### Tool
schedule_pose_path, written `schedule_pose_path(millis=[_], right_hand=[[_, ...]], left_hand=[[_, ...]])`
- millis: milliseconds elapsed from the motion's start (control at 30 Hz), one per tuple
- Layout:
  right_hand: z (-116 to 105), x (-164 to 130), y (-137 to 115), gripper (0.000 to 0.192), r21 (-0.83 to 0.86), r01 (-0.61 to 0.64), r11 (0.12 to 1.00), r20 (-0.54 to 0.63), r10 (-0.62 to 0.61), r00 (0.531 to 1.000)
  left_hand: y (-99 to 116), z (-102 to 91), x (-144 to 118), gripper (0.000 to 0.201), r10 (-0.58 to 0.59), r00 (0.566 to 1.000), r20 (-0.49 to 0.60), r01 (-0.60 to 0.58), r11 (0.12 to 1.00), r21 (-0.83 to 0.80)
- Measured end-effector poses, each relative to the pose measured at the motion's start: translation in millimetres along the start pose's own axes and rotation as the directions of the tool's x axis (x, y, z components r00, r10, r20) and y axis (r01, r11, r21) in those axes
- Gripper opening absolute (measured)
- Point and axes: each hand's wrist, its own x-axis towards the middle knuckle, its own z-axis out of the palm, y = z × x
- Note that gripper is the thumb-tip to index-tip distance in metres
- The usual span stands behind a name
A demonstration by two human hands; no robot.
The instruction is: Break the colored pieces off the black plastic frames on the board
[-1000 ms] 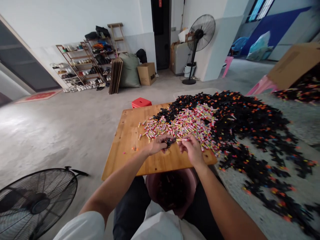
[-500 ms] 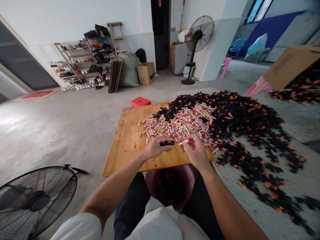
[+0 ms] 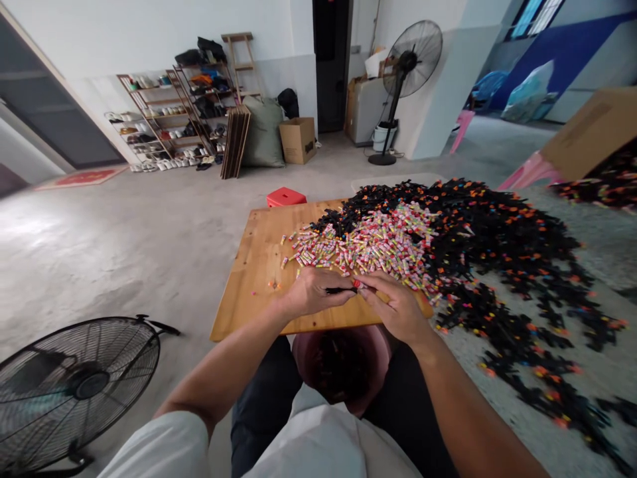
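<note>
Head view: both hands meet above the near part of a wooden bench (image 3: 249, 272), between the person's forearms. The left hand (image 3: 318, 292) is closed around a black plastic piece (image 3: 340, 290), thumb below and fingers above, with the piece's end showing towards the other hand. The right hand (image 3: 395, 300) is drawn into a pinch, thumb and fingertips gripping a small tube (image 3: 357, 284) with red on it, right beside the end of the black piece; whether the two are joined is hidden by the fingers. Just beyond the hands, a heap of pink, white and yellow tubes (image 3: 385, 242) spreads over the bench. Behind it and to its right lies a bigger heap of black pieces (image 3: 497, 226) dotted with orange, trailing along a grey surface (image 3: 502, 398). A few orange bits (image 3: 275, 285) lie on the wood left of the hands. Below the bench's near edge, a pink tub (image 3: 382, 362) with dark contents sits between the knees. A red stool (image 3: 286, 197) stands past the far edge, and a black fan (image 3: 87, 382) is at lower left.
</note>
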Motion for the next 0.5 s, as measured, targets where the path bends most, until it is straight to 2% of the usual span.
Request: schedule_pose_path(millis=[200, 333, 500], right_hand=[[-7.5, -0.5, -6.3, 0.028, -0.052, -0.002, 0.999, 0.072, 0.006, 0.997], [-10.1, -0.9, -9.9, 0.029, -0.12, 0.035, 0.992, 0.087, -0.025, 0.996], [-8.5, -3.6, -10.0, 0.028, -0.116, 0.03, 0.993, 0.03, -0.026, 0.999]], left_hand=[[7.0, -6.4, -0.2, 0.035, -0.097, 0.99, 0.1, 0.096, 0.995, 0.023], [9.4, -7.5, -0.5, 0.038, -0.135, 0.986, 0.098, 0.136, 0.991, -0.004], [13.1, -10.0, -0.4, 0.034, -0.093, 0.994, 0.061, 0.093, 0.996, 0.015]])
